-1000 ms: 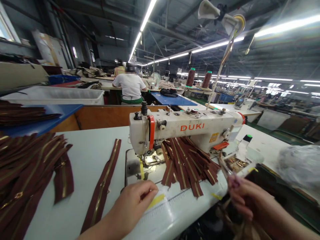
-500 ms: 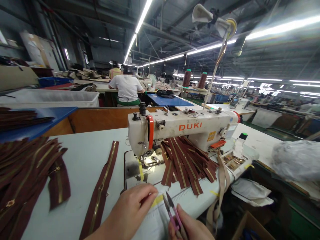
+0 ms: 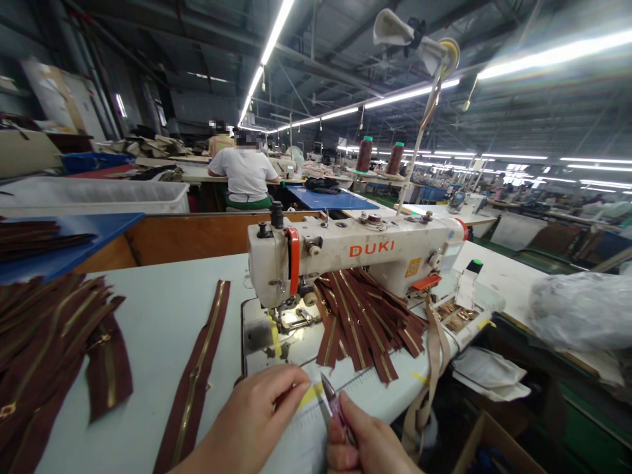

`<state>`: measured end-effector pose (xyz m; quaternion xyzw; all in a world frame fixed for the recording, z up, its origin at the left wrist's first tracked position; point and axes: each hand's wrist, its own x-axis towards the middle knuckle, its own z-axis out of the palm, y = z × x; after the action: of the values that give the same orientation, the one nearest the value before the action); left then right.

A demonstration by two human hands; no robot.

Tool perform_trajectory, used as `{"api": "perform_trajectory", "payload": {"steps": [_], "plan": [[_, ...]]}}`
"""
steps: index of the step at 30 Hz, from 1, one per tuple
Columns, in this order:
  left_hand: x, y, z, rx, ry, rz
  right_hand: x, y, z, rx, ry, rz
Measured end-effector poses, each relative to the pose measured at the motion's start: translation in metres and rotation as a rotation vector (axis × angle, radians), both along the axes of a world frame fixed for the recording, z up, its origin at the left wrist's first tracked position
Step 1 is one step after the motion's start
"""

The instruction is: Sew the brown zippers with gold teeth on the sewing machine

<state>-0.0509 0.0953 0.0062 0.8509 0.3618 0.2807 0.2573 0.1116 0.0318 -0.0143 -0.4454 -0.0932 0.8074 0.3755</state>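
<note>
From my end of the feed, my right hand [image 3: 368, 441] has its fingers closed around small pink-handled thread snips [image 3: 336, 409], blades up and nearly shut. They look light, so a fingertip grip on the handles seems fine. My left hand [image 3: 259, 413] is pinched narrow over the white table [image 3: 148, 329], though I can't really tell if there's a thread in there. The brown zipper [image 3: 195, 375] just left looks soft and floppy, so I'd take it by the cloth tape. A heap of zippers [image 3: 368, 322] lies under the sewing machine [image 3: 355, 253].

The left hand [image 3: 257, 411] and right hand [image 3: 365, 441] are bare, as is the left forearm [image 3: 202, 462].
</note>
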Motion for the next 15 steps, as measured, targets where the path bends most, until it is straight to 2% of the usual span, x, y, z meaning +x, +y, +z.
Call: {"api": "perform_trajectory", "payload": {"steps": [2, 6, 9, 12, 14, 15], "plan": [[-0.001, 0.001, -0.001, -0.019, 0.008, 0.003, 0.004, -0.003, -0.002, 0.016, -0.006, -0.024], [-0.003, 0.004, -0.002, -0.076, 0.011, 0.024, 0.032, -0.020, -0.016, 0.180, 0.009, -0.078], [-0.004, 0.007, 0.001, -0.165, -0.006, 0.053, 0.068, -0.031, -0.006, 0.170, 0.035, -0.142], [-0.004, 0.010, 0.005, -0.309, -0.040, 0.091, 0.116, -0.030, 0.017, 0.216, -0.031, -0.442], [-0.004, 0.013, 0.006, -0.408, -0.071, 0.123, 0.154, -0.021, 0.031, 0.300, -0.180, -0.645], [-0.004, 0.015, 0.006, -0.449, -0.086, 0.136, 0.173, -0.014, 0.036, 0.353, -0.278, -0.704]]}}
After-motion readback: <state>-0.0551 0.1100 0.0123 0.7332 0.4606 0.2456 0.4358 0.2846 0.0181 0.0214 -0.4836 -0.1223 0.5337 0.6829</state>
